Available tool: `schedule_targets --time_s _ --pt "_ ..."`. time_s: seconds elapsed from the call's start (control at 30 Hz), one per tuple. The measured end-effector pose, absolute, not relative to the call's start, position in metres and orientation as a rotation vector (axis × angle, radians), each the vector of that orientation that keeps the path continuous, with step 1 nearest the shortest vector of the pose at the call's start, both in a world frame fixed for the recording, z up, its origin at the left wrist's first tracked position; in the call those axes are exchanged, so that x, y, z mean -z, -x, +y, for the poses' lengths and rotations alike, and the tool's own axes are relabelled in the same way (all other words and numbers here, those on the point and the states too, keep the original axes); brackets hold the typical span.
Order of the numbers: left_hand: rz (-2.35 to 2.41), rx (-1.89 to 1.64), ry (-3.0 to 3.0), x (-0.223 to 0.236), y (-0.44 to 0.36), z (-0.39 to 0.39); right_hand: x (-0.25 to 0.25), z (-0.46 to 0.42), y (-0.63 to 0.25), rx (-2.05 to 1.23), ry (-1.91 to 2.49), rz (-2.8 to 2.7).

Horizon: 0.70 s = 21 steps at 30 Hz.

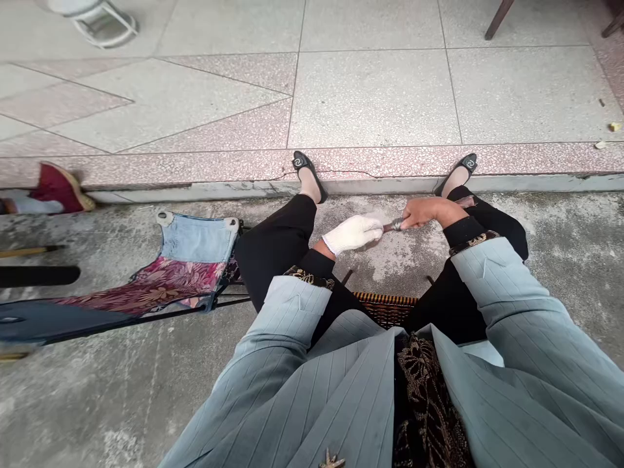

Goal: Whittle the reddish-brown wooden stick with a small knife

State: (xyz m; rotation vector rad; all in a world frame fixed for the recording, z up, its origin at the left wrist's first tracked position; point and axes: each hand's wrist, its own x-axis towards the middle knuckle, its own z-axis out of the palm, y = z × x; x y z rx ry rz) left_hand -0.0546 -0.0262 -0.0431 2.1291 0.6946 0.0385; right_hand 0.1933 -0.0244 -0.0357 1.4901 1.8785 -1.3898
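Note:
My left hand (355, 234), in a white knit glove, is closed around one end of a slim tool. The tool's brown shaft (389, 227) shows between my hands, with a grey band like wound wire or metal near my right fingers. My bare right hand (423, 212) grips the other part, and a brownish end piece (465, 202) sticks out beyond it by the wrist. My fingers hide most of the tool, so I cannot tell its exact kind. Both hands are held over the concrete between my knees.
I sit on a woven wicker seat (387, 309), feet on a tiled step (380, 162). To the left stands a folding chair with a patched fabric seat (180, 276); another person's red shoe (58, 188) is beyond. A white-framed stool (104, 26) is at the upper left.

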Motion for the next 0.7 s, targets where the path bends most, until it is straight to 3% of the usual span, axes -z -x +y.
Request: schedule_targets --time_s 0.27,0.37,0.47,0.57,0.7 --pt "0.709 -0.152 -1.982 0.046 0.055 -0.026 0.029 -0.035 -0.179 1.953 -0.894 1.848" --pt "0.787 -0.231 -1.919 0.051 0.053 -0.023 0.015 -0.036 -0.190 2.160 -1.023 2.070" --pt "0.778 -0.177 -1.892 0.053 0.050 -0.024 0.010 -0.037 -0.191 2.322 -1.419 2.234" --pt "0.735 -0.130 -1.911 0.054 0.048 -0.027 0.015 -0.034 -0.184 2.117 -1.939 2.222" --pt "0.732 -0.063 -2.085 0.059 0.047 -0.026 0.025 -0.026 -0.179 1.440 -2.263 2.165"
